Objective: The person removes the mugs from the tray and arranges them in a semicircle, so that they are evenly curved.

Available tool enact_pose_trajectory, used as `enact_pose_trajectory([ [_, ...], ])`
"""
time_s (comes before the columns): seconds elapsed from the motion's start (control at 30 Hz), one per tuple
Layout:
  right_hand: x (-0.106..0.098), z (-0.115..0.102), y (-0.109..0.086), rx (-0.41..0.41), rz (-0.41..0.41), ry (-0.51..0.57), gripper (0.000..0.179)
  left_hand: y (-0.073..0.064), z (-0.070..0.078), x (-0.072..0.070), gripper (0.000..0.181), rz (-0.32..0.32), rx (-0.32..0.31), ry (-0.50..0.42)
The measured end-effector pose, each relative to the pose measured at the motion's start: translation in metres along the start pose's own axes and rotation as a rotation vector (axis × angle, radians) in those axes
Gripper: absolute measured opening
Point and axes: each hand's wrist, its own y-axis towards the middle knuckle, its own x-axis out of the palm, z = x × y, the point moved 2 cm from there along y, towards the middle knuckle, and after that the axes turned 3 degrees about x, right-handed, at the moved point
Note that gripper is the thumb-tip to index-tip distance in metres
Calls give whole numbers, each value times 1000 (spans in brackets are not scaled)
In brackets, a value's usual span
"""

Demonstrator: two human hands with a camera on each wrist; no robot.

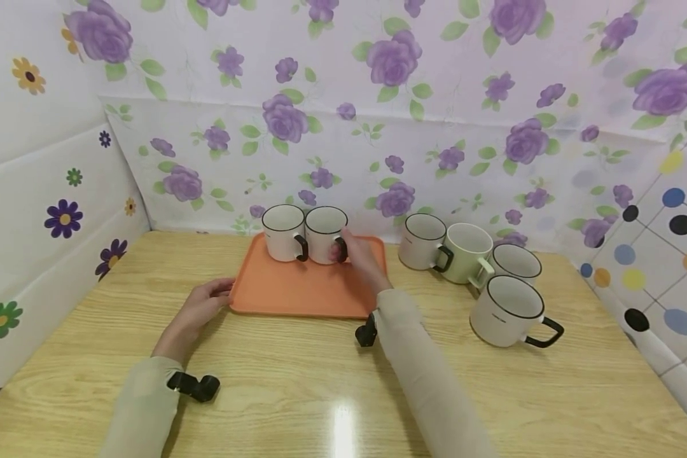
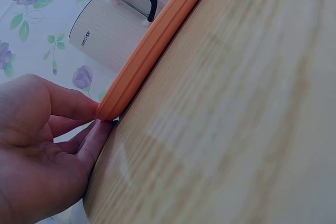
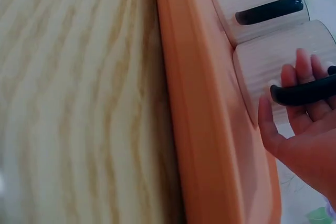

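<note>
Left hand pinches the orange tray at its near-left corner on the counter; to the right, one black-rimmed white mug stands nearest, pale green mug and two more white mugs behind. Farther back, right hand has fingers round the handle of the tray's right mug, next to its left mug. Looks partway: two mugs on tray, right one not yet released, four off it.

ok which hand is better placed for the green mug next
Right, probably: the right hand is nearer the green mug, though it holds a white mug's handle; the left hand grips the tray.
</note>
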Motion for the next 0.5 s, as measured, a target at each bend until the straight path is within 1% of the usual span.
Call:
enact_pose_trajectory([
  [0.13,1,1,0,0,-39,19,53,0,0,1,50,-6,-5,-10],
  [0.23,1,0,0,25,-38,16,46,0,1,2,49,-3,-9,-6],
  [0.3,2,-1,0,41,-36,34,42,0,1,2,49,1,-15,-2],
  [0.4,3,-2,0,57,-42,61,40,-1,3,1,49,7,-22,0],
  [0.5,3,-4,-1,68,-59,62,40,-3,4,1,50,15,-30,-12],
])
